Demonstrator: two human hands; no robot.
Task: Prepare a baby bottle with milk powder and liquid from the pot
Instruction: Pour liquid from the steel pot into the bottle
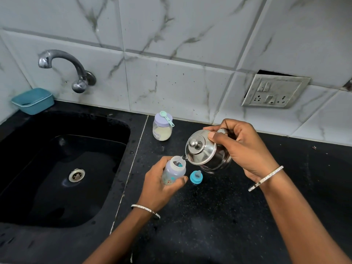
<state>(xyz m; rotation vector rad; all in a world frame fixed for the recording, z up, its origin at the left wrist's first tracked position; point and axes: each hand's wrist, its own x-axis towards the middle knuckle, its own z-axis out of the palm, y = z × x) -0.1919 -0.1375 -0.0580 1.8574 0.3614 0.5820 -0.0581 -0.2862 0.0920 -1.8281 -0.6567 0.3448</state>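
From the head camera I see the left hand wrapped round the baby bottle, holding it a bit tipped by the black counter; the right hand grips the steel pot, one finger on its lid, spout right at the bottle's open mouth; I think the pouring is going on now; the blue teat cap lies just beside the bottle, so closing is left; the powder jar stands behind, lid on, scoop on top; I cannot tell if powder is in the bottle yet
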